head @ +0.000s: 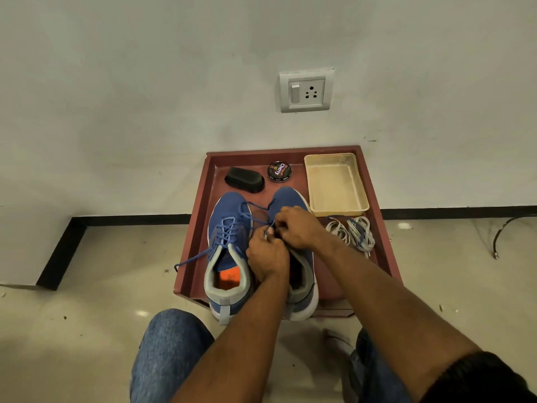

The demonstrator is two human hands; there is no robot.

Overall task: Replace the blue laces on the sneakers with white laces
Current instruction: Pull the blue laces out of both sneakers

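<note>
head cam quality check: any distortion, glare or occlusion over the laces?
Head view: wide-angle bending shows in the curved skirting line and the splayed red tray; small ceiling-light glare spots on the floor; lighting soft and even, shadows faint; slight softness overall; the left hand and right hand hide the right sneaker's lacing; white laces clearly visible.

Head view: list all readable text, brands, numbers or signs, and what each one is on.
"Cherry" on the lid of the round black polish tin, at the back of the red tray.
Small print along the tin's rim: too small to read.
Orange insole in the left sneaker: faint mark, too blurred to read.
Wall socket plate, black brush, beige tub: no text visible.
</note>
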